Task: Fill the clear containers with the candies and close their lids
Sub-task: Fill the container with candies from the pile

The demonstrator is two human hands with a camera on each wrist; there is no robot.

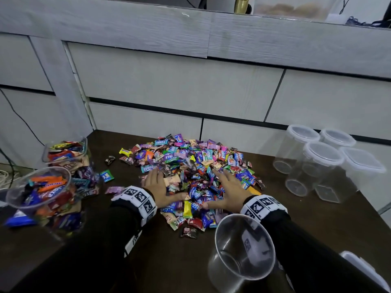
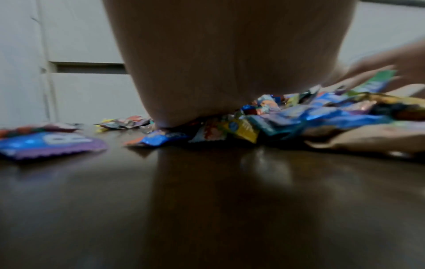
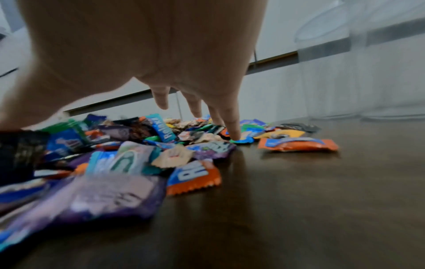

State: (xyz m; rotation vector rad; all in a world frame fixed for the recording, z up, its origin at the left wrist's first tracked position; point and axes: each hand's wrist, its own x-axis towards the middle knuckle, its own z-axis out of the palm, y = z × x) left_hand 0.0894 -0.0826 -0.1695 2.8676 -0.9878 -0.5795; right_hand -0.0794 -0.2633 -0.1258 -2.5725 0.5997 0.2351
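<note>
A wide pile of wrapped candies (image 1: 190, 166) covers the middle of the dark table (image 1: 169, 261). My left hand (image 1: 158, 187) lies flat on the pile's near left part, fingers straight. On the near right part my right hand (image 1: 228, 189) spreads its fingers (image 3: 234, 127) over the wrappers, fingertips touching candies (image 3: 161, 154). From the left wrist, only the heel of that hand (image 2: 218, 63) shows above candies (image 2: 253, 125). An empty clear container (image 1: 243, 250) stands open just near my right forearm. Two open containers (image 1: 40, 195) full of candies stand at the left.
Several empty lidded clear containers (image 1: 321, 161) cluster at the right by the white cabinet (image 1: 179, 81). A white lid (image 1: 359, 269) lies at the near right edge. Loose candies (image 1: 106, 175) lie between the pile and the filled containers.
</note>
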